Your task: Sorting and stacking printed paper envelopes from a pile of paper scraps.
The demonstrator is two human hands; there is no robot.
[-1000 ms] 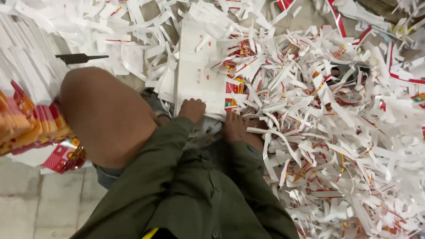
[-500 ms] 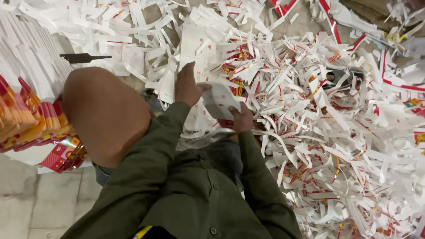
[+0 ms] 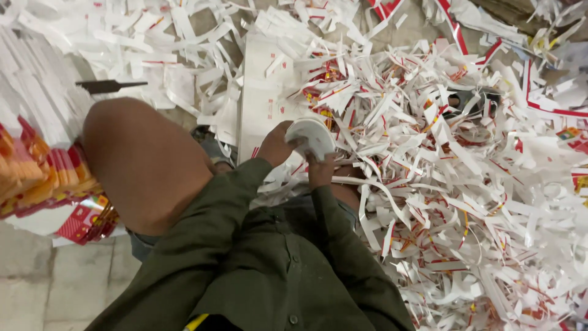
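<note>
Both hands, left hand and right hand, grip a curled white card just above the lap, beside the flat sheet; loose paper scraps all around could snag it or bury it if dropped.

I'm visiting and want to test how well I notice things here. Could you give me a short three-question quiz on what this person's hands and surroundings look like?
1. True or false: both the left hand and the right hand touch the white curved piece.
2. What covers the floor to the person's right?
A. Blue cloth
B. White paper strips with red and yellow print
C. Sawdust
3. Fill in: a dark flat ____ lies on the scraps beyond the bare knee.

Key:
1. True
2. B
3. blade; its exact kind is hard to tell
</note>
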